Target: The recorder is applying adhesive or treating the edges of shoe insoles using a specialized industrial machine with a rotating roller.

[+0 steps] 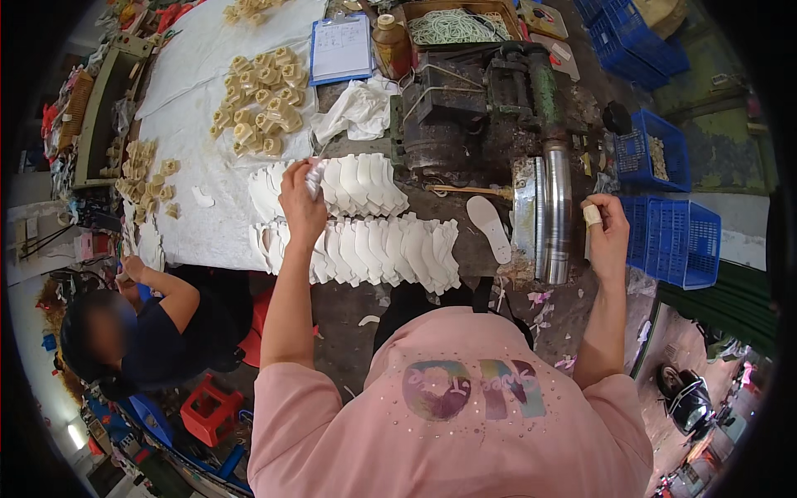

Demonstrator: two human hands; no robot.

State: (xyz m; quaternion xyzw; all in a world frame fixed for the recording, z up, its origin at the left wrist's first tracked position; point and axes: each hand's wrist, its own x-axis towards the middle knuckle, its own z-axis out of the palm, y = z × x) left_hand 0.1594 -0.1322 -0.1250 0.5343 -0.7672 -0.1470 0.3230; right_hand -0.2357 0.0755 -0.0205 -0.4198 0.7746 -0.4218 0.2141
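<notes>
pink shirt (452, 390) cut off below, co-worker's face (108, 326) blurred, clipboard writing (342, 41) too small

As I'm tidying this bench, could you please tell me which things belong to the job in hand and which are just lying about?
Probably the job's:
white pieces, at the left hand
machine, beside the right hand

Probably lying about:
clipboard
jar
cloth

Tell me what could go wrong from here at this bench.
The right hand is close beside the shiny metal roller; if that turns, its fingers might get caught. I can't tell whether it is moving.
The left hand is at the upper row of white pieces, with the forearm crossing the lower row; a low sweep could knock those pieces out of line.
</notes>
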